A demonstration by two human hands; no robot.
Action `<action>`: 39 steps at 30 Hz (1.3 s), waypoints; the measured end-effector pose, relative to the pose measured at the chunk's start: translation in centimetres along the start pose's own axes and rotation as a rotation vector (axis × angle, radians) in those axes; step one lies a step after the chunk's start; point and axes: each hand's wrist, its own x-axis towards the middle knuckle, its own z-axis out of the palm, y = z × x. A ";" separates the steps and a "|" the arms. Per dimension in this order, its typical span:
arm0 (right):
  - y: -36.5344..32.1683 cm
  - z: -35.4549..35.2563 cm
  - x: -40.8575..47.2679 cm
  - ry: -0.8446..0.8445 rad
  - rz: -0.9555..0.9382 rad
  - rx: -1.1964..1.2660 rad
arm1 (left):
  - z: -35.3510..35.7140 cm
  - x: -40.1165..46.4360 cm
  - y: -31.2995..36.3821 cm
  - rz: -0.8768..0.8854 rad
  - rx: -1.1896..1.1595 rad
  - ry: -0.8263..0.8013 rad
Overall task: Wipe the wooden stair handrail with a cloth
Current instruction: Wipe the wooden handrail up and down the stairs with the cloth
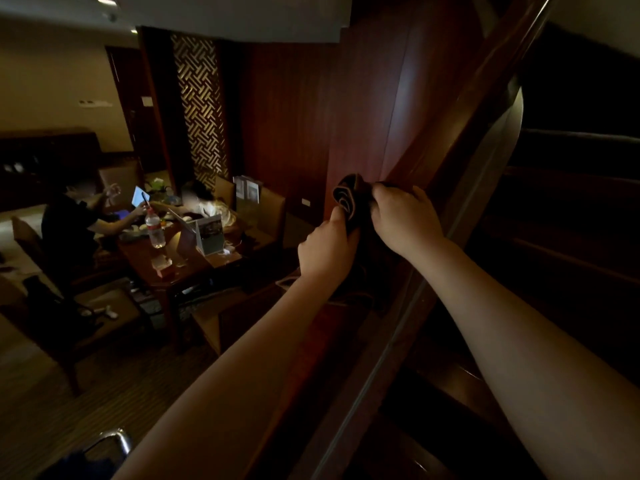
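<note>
Hands are meeting on a dark cloth (349,199) bunched against the wooden handrail (460,174). The left hand (327,249) is gripping the cloth's lower folds from below, thumb up against the fabric and fingers curled round it. The right hand (405,216) is pinching the cloth's upper edge just beside the left, fingers bent over the fabric and knuckles lying against the rail's slanting side. Between the two grips the cloth is standing up in rolled, looping folds, touching the rail where it is rising toward the upper right. Both forearms are reaching in from below the grip, the right one crossing over the rail. Beyond and to the left of the grip, well apart from it, a wooden table (194,258) is carrying a water bottle (154,227) and laptops, with two seated people beside it. Past the grip, a red-brown wood panel (367,109) is running upward.
</note>
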 end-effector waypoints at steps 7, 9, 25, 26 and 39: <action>-2.5 1.1 -2.3 -0.059 -0.103 0.039 | -0.6 -3.7 -2.8 -0.118 -0.052 -0.027; -3.6 1.8 -3.2 -0.090 -0.160 0.044 | -0.8 -5.4 -3.8 -0.189 -0.070 -0.038; -6.9 3.3 0.3 -0.351 -0.318 -0.321 | -0.8 -4.4 -6.3 -0.513 -0.382 -0.319; -8.0 3.9 -0.9 -0.370 -0.362 -0.306 | -1.3 -6.3 -7.2 -0.531 -0.341 -0.296; -10.5 4.0 -3.7 -0.422 -0.317 -0.154 | -2.6 -9.8 -8.2 -0.546 -0.154 -0.210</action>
